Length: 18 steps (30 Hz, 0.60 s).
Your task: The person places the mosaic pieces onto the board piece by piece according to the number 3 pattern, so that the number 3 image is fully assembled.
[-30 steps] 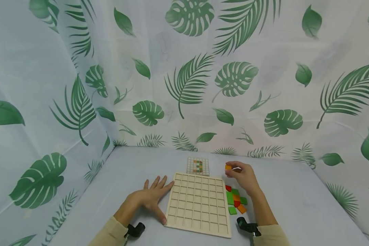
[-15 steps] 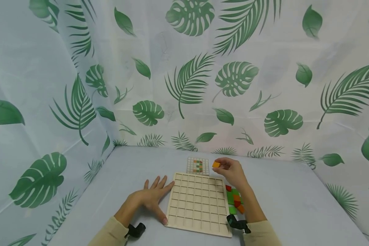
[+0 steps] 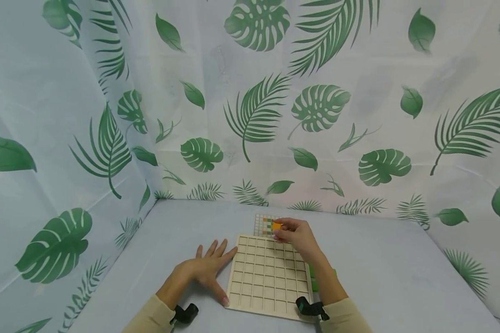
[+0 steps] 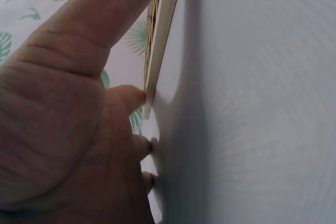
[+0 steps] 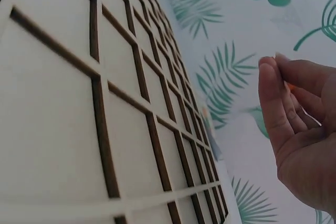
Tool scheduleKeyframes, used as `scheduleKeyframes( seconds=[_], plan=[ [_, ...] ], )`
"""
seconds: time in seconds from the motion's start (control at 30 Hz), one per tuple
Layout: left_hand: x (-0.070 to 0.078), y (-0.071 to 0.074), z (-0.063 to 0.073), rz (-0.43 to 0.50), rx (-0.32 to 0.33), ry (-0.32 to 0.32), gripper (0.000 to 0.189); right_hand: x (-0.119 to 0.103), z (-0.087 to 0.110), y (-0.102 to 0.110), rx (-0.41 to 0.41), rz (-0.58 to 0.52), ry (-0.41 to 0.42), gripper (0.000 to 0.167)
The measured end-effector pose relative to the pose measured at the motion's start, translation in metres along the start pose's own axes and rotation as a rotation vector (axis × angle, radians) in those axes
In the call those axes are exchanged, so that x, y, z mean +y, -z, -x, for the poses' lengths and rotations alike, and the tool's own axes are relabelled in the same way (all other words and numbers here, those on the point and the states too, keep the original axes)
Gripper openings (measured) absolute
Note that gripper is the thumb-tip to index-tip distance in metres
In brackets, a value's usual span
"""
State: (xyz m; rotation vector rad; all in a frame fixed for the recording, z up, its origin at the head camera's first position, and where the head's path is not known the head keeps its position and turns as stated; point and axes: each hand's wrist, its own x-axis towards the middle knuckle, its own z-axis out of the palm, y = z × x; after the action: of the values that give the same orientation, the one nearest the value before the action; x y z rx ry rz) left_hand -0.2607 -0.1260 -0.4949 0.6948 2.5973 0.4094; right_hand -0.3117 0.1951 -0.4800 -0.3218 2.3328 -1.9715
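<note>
My right hand (image 3: 297,237) pinches a small orange square tile (image 3: 276,226) between thumb and fingertips, above the far edge of the wooden grid board (image 3: 258,277). In the head view the tile overlaps the small pattern card (image 3: 259,225) behind the board. From the right wrist view, only a sliver of the orange tile (image 5: 291,86) shows between the fingers. My left hand (image 3: 204,270) lies with fingers spread along the board's left side, thumb at the near corner and index finger at the edge. The left wrist view shows the index fingertip against the board's side (image 4: 161,40).
Green tiles (image 3: 314,283) lie beside the board's right edge, partly hidden under my right forearm. A pale cloth covers the table (image 3: 379,268). Leaf-printed curtains (image 3: 254,152) rise behind and to the left. A black wrist camera (image 3: 310,309) overhangs the board's near right corner.
My right hand has carried the orange tile leftward, from right of the board to in front of the pattern card. Its forearm now covers most of the loose tiles. The left hand stays put.
</note>
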Motion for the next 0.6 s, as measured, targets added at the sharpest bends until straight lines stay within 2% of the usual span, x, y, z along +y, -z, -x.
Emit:
scheduleKeyframes(
  seconds=[0.27, 0.47, 0.6],
  plan=[
    [0.001, -0.001, 0.0, -0.001, -0.006, -0.009, 0.141, 0.004, -0.005, -0.02, -0.043, 0.051, -0.016, 0.036],
    [0.001, -0.001, 0.0, -0.022, -0.001, -0.017, 0.14, 0.011, -0.007, -0.025, -0.033, 0.125, -0.008, 0.029],
    [0.001, 0.001, 0.0, -0.026, 0.002, -0.016, 0.14, 0.015, -0.006, -0.026, -0.075, 0.19, 0.021, 0.028]
  ],
)
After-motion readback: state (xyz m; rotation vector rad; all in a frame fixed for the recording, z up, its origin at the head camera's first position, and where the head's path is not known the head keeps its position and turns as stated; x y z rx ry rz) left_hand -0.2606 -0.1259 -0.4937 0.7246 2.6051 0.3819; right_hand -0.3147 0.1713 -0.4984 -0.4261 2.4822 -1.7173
